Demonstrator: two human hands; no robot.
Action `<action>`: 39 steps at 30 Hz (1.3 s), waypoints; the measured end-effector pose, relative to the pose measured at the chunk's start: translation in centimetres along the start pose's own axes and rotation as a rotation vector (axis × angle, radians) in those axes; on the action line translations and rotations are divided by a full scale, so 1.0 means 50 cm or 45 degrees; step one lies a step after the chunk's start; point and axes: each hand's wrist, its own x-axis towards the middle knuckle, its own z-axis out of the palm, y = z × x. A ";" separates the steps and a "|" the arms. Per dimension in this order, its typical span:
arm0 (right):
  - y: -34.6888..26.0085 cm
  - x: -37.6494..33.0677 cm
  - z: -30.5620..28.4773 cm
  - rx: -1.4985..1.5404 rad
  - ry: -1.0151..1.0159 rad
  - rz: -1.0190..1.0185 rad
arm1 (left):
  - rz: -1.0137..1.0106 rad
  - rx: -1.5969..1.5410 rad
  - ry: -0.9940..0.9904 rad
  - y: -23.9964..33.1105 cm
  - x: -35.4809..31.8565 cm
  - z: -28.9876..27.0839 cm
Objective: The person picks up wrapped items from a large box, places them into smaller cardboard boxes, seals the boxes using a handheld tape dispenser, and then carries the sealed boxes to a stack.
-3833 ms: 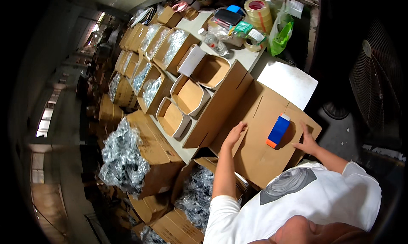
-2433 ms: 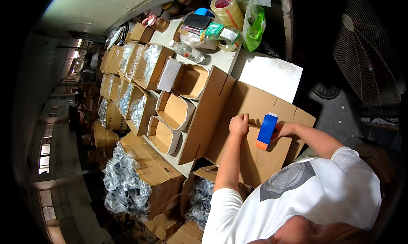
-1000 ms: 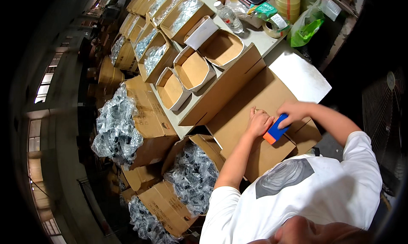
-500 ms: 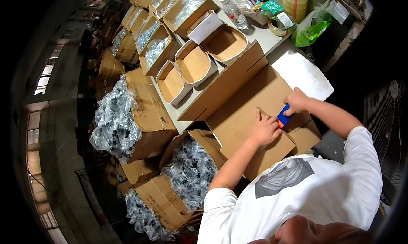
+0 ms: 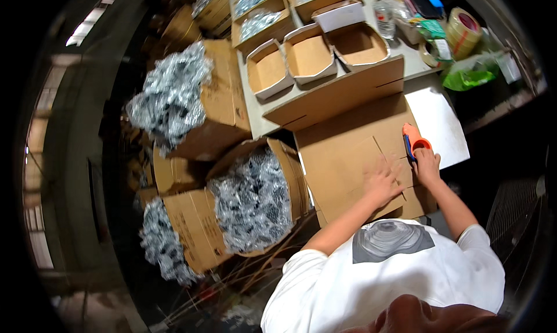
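We've got the tape dispenser (image 5: 413, 142) at the far right end of the closed carton's (image 5: 354, 159) seam, right hand (image 5: 427, 166) clenched round its handle. Left hand (image 5: 381, 182) lies flat and empty on the flaps. Risk: left hand eases off, flaps gape and tape wrinkles; dispenser is near the carton edge and could slip onto the bench (image 5: 261, 115).

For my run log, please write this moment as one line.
left hand: flat on cardboard box | right hand: grips tape dispenser at box edge
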 end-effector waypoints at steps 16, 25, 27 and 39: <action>0.049 0.039 0.213 1.968 -0.704 0.761 | -0.814 -2.611 0.657 -0.208 -0.231 0.065; -0.285 -0.121 0.011 1.639 -1.239 0.577 | -0.352 -2.742 1.254 -0.107 -0.629 0.171; -0.310 -0.148 0.057 1.708 -1.624 0.489 | -0.363 -2.654 1.467 -0.066 -0.726 0.215; -0.815 -0.606 0.162 1.639 -2.268 -0.181 | -1.902 -2.296 2.497 0.242 -1.277 0.513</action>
